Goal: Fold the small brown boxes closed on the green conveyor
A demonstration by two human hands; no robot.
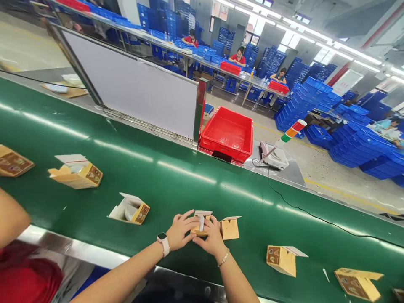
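Both my hands meet over a small cardboard box (200, 224) on the green conveyor belt (176, 189), its white flap standing up. My left hand (180, 230), with a white smartwatch (163, 244) on the wrist, grips the box from the left. My right hand (210, 237), with a thin bracelet, grips it from the right. Just right of my right hand lies an open tan carton (229, 228). More open cartons with printed panels sit along the belt, such as one (130, 209) to my left and another (281, 261) to my right.
A person's bare arm (9, 219) and red sleeve (28, 277) enter at lower left. Across the belt stand a red crate (226, 134), a white panel (129, 88) and a stack light (293, 130). Blue crates and seated workers fill the background.
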